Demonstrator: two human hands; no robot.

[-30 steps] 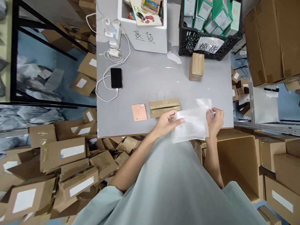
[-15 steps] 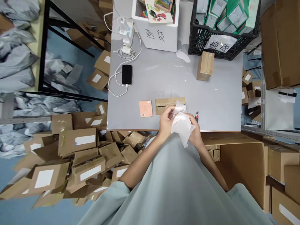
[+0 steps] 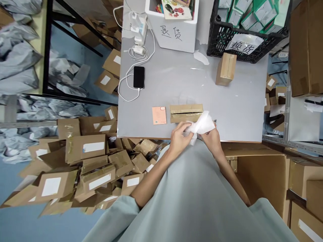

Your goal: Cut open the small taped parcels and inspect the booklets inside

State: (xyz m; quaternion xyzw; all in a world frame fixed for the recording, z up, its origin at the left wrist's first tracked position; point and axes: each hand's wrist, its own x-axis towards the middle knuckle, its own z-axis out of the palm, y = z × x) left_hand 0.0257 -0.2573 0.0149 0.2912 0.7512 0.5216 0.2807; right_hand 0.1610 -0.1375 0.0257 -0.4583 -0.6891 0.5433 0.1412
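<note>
Crumpled white wrapping [image 3: 204, 123] sits bunched between the left hand [image 3: 178, 136], pinching one side, and the right hand [image 3: 212, 138], pinching the other.

white sheet [image 3: 204, 123] | thin, crumpled, bunched | held over grey table's [image 3: 242, 104] near edge

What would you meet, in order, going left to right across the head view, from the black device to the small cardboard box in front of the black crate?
Black device → pink square item → crumpled white wrapping → small cardboard box. The flatter box and white bin overlap others across the picture, so they are left out.
</note>
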